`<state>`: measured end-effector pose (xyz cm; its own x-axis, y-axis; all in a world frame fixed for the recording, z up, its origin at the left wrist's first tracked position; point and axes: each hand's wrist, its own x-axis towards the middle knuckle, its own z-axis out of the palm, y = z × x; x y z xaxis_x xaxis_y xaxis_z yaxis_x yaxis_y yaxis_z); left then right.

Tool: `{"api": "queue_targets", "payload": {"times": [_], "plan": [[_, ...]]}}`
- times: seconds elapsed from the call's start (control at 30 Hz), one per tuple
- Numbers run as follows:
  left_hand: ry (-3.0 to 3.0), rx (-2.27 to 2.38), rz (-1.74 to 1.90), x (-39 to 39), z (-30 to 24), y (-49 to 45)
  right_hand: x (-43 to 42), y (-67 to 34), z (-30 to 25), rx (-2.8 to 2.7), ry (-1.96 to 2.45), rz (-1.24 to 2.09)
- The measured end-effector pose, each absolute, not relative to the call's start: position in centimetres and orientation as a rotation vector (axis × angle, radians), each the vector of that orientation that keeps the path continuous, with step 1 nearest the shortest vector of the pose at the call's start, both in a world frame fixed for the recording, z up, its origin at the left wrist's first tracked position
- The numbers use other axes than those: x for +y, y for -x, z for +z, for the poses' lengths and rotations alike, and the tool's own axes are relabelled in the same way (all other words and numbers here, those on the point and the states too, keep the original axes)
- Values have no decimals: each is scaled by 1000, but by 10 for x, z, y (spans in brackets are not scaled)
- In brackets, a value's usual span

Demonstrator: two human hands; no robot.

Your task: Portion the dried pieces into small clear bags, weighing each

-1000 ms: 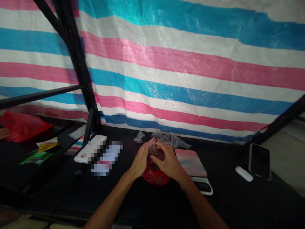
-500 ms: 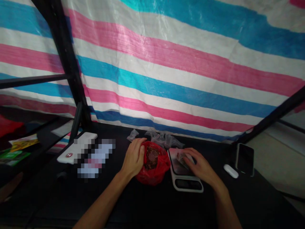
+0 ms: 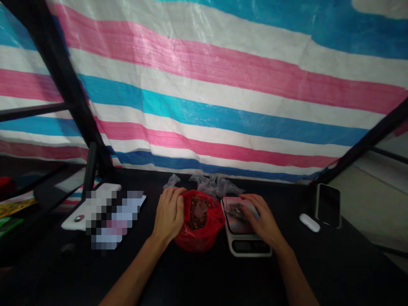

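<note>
Red bag point(image 3: 199, 240) between hands, left hand point(image 3: 168, 214) fingers pressed together gripping its edge, right hand point(image 3: 259, 219) curled over packet point(image 3: 237, 210) on scale point(image 3: 245, 246), grip unclear

A plastic bag point(image 3: 204, 238) is placed on the table point(image 3: 197, 276), and a scale point(image 3: 245, 248) is set just to its right. Small bags point(image 3: 207, 182) are laid behind these 2 items. A cup point(image 3: 200, 208) seems to be sitting inside the plastic bag, though the view there is poor. A flat case point(image 3: 83, 213) and a blurred packet point(image 3: 117, 221) are placed to the left, and a phone point(image 3: 328, 206) is placed to the far right, with an earbud case point(image 3: 309, 222) just beside it. A tarp point(image 3: 204, 106) is hung behind the table.
</note>
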<state>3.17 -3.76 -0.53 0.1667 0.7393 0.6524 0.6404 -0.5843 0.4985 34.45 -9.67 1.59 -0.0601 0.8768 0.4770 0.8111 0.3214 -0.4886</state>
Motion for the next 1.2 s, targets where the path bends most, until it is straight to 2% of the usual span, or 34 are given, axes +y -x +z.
{"api": "queue_targets", "payload": {"times": [0.83, 1.2], "plan": [[-2349, 1493, 1409, -34, -4, -29, -104, -353, 25, -1897, 1476, -55], [-2438, 1416, 1368, -37, -4, -37, -100, -345, 14, -1990, 1599, 89]]}}
